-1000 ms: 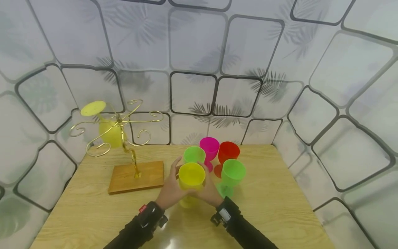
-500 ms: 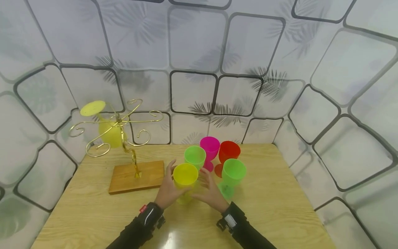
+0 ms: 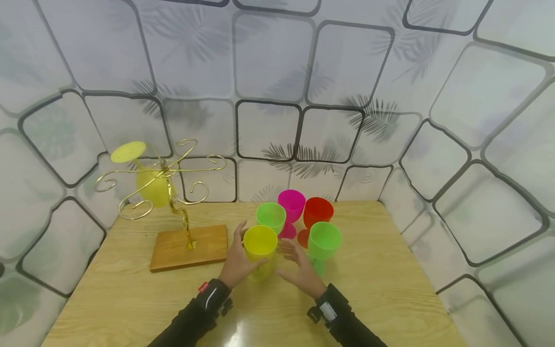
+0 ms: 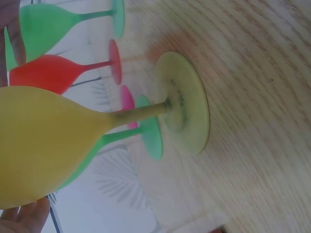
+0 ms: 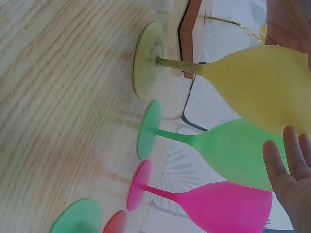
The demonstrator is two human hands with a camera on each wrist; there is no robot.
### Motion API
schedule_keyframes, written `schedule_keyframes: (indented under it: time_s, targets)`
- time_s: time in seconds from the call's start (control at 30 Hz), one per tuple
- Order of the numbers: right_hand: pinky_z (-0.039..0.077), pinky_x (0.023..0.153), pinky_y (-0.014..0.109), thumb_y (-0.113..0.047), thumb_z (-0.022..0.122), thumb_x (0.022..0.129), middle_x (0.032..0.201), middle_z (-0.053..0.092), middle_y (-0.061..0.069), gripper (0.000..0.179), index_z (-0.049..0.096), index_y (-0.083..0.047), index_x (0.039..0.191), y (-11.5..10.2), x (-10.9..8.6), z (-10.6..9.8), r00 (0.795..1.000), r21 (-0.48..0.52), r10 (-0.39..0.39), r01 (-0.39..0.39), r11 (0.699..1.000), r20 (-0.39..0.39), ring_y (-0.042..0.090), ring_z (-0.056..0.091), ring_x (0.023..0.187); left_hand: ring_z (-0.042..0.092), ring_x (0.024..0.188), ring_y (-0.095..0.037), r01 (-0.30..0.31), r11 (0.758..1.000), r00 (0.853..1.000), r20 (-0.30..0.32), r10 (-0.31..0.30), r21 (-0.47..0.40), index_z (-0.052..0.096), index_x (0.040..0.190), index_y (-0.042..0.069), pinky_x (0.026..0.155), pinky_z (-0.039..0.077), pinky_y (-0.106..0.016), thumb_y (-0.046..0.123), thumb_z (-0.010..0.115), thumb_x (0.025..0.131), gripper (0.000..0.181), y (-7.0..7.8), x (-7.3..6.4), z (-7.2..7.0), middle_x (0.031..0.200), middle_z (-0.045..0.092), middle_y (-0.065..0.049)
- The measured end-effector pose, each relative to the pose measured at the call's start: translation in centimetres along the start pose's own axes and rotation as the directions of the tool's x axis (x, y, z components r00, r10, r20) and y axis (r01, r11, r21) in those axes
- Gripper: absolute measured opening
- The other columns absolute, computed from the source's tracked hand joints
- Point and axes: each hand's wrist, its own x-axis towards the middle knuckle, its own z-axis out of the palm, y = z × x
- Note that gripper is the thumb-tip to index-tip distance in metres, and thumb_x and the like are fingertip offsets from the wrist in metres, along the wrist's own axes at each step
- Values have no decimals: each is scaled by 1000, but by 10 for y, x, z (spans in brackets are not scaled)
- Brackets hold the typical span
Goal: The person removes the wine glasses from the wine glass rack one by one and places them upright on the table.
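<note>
A yellow plastic goblet stands upright on the table, its round foot flat on the wood in the left wrist view. My left hand holds its bowl from the left, thumb across the front and fingers round the far side. To the right of the bowl, my right hand is held with fingers spread and relaxed, gripping nothing. In the right wrist view its fingertips overlap the yellow bowl's edge and a green goblet. That green goblet is just behind the yellow one.
Magenta, red and green goblets stand at the back and right. On the left is a gold wire stand with curled arms and a wooden base. An upside-down yellow goblet hangs on it.
Both hands were round the yellow goblet a second ago. It has shifted slightly left with my left hand, while my right hand has come off it and moved right.
</note>
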Motion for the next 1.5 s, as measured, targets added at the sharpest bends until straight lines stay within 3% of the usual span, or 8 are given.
schedule_keyframes:
  time_s: [0.33,0.53,0.87,1.1,1.17,1.27,1.4,1.5]
  targets:
    - [43,90,65,6,69,75,126,48,34,61,39,17,127,-41,9,-2,997,-63,-70,68,996,-34,47,47,114,40,127,-38,-39,993,999,-5,40,114,23,145,4,103,37,-60,26,85,61,107,5,-10,-19,140,40,-23]
    - [43,94,61,8,71,72,125,52,30,59,45,14,125,-63,21,-8,990,-166,-127,114,979,-68,33,51,116,39,128,-36,-186,927,981,12,193,325,37,140,3,102,40,-57,21,79,69,85,21,-15,-46,142,39,-21]
    - [46,97,53,5,70,73,126,60,20,56,52,4,127,-101,51,6,968,-203,-232,247,947,95,29,52,119,57,105,-26,-400,776,910,109,400,489,53,129,4,77,57,-38,23,74,75,61,78,-18,-96,128,54,-17]
    - [44,104,43,-3,71,75,129,58,17,61,49,2,131,-92,62,19,880,-184,-384,441,878,279,27,49,125,59,86,-22,-521,672,832,139,536,527,58,121,0,66,56,-34,16,70,75,50,142,1,-168,122,58,-17]
    - [44,104,41,-3,71,74,129,58,17,62,49,2,131,-91,63,22,864,-165,-409,468,868,295,25,49,124,59,87,-25,-505,663,838,129,531,553,58,120,-1,68,56,-36,14,69,76,48,155,14,-194,123,58,-18]
    - [46,102,40,-5,73,73,127,60,17,62,49,4,129,-89,62,26,846,-168,-442,502,849,298,25,52,121,53,107,-36,-419,700,888,103,447,578,57,122,-3,88,48,-54,10,66,80,44,166,39,-237,125,55,-22]
    - [47,100,40,-7,74,73,126,61,19,61,50,6,128,-87,59,28,842,-171,-445,508,844,305,25,54,119,43,115,-45,-213,729,972,62,229,650,49,131,-4,91,37,-66,18,57,90,48,161,74,-290,129,47,-31]
    - [47,101,40,-6,72,75,126,61,19,59,50,4,128,-86,58,29,852,-161,-417,481,862,315,24,54,120,38,114,-50,-81,707,997,66,49,703,38,139,-5,90,34,-69,29,49,94,58,147,98,-319,133,39,-36]
